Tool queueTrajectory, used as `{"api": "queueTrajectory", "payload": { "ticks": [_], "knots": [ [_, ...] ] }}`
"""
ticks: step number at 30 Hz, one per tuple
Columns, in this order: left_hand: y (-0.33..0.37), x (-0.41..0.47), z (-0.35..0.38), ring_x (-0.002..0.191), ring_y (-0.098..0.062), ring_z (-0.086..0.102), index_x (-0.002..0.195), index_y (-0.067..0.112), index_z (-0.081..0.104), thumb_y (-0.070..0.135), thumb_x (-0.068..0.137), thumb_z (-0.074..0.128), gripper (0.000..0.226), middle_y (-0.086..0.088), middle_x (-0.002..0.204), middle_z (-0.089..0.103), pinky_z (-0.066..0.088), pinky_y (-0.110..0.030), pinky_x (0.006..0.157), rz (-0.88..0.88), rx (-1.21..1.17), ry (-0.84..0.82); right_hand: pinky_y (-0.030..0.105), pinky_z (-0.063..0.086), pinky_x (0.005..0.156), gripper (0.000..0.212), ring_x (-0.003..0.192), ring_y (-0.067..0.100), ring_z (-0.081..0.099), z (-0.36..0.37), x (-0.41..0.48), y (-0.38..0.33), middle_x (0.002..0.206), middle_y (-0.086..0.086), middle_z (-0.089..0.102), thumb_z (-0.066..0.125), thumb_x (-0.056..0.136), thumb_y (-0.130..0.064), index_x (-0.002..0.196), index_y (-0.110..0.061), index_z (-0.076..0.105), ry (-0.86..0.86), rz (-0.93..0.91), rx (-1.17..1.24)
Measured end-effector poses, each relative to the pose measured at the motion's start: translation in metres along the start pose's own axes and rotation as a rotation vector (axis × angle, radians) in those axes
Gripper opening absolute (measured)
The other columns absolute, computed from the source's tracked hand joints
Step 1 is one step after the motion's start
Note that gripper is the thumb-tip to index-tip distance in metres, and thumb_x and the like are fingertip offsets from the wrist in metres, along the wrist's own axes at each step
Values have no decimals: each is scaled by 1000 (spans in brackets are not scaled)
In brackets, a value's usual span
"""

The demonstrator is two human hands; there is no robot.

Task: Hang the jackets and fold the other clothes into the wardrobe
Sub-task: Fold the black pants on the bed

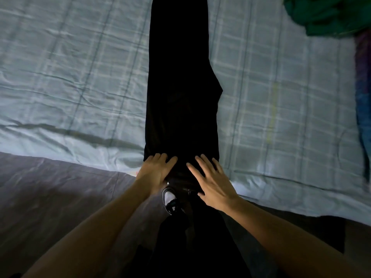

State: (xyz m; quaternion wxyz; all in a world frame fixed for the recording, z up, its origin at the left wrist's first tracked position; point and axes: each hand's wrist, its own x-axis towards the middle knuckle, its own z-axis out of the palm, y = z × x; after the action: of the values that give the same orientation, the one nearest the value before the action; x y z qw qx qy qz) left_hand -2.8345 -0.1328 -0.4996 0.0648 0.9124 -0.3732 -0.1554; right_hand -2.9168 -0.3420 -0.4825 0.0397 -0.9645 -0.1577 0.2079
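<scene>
On black trousers [180,97], left hand [155,170] and right hand [213,184], palms down.

1. One long black garment [180,97], mid-scene, stretched from near to far.
2. One green garment [331,15], bunched in the far right corner.
3. One blue-and-purple cloth [363,97] along the right edge.
4. One pale checked sheet [80,67].
5. Two bare hands, near: left hand [154,173], right hand [212,185].
6. One black-and-white shoe [170,199], near, between the wrists.
</scene>
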Motion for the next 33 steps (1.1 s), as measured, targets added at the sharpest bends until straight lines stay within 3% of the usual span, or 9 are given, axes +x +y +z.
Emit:
{"api": "queueTrajectory", "payload": {
  "ticks": [6, 10, 15, 18, 23, 25, 27, 29, 33],
  "knots": [
    [-17, 24, -62, 86, -23, 65, 116, 27, 55, 43, 64, 64, 55, 3, 94, 69, 53, -32, 70, -67, -338, -80, 38, 50, 85, 91, 96, 26, 62, -39, 33, 10, 113, 8, 59, 76, 65, -31, 143, -17, 30, 121, 44, 164],
    [-43, 51, -102, 88, -19, 65, 120, 33, 53, 50, 68, 61, 56, 3, 99, 69, 49, -28, 73, -185, -449, -85, 36, 52, 82, 55, 99, 23, 64, -99, 75, 40, 114, -2, 64, 59, 78, -32, 132, -31, 48, 164, 111, 466],
    [-72, 107, -140, 109, -18, 55, 123, 14, 54, 39, 91, 56, 41, -5, 119, 59, 44, -29, 91, -496, -550, 692, 21, 43, 82, 37, 97, 11, 58, -173, 150, 97, 113, 0, 63, 56, 91, -28, 127, -19, 55, 683, 468, 716],
    [-70, 117, -141, 110, -20, 51, 124, 8, 50, 30, 97, 45, 34, -10, 120, 53, 41, -33, 95, -502, -530, 821, 20, 39, 86, 35, 103, 11, 53, -180, 168, 109, 119, 4, 57, 50, 95, -23, 129, -15, 51, 799, 599, 861],
    [-56, 97, -75, 88, -34, 55, 110, 6, 53, 30, 92, 42, 32, -16, 101, 55, 41, -39, 81, -253, -260, 512, 42, 44, 89, 36, 104, 29, 53, -112, 149, 82, 114, 14, 56, 52, 86, -19, 120, -8, 57, 643, 123, 398],
    [-54, 89, -40, 99, -37, 57, 117, 6, 52, 40, 88, 42, 46, -18, 111, 56, 46, -43, 86, -150, -103, 264, 45, 41, 98, 48, 118, 32, 48, -77, 143, 71, 127, 17, 52, 60, 82, -24, 127, -10, 54, 464, -16, 241],
    [-55, 86, -17, 125, -35, 45, 133, 8, 45, 50, 85, 42, 64, -18, 132, 49, 39, -48, 102, -141, 23, 63, 47, 30, 110, 69, 134, 33, 36, -53, 143, 64, 143, 18, 41, 69, 76, -29, 139, -13, 43, 277, -31, 100],
    [-58, 94, -9, 135, -33, 34, 141, 11, 37, 53, 84, 43, 71, -18, 142, 42, 30, -50, 108, -179, 50, 54, 47, 21, 114, 84, 140, 32, 27, -44, 151, 67, 151, 17, 30, 73, 74, -27, 146, -14, 32, 187, 38, 29],
    [-67, 125, -16, 138, -35, 28, 145, 12, 31, 33, 74, 71, 84, -18, 147, 35, 30, -55, 107, -337, 28, 63, 47, 38, 101, 81, 132, 30, 42, -43, 174, 73, 143, 16, 44, 74, 69, -8, 142, -11, 39, 216, 116, -12]
  ]
}}
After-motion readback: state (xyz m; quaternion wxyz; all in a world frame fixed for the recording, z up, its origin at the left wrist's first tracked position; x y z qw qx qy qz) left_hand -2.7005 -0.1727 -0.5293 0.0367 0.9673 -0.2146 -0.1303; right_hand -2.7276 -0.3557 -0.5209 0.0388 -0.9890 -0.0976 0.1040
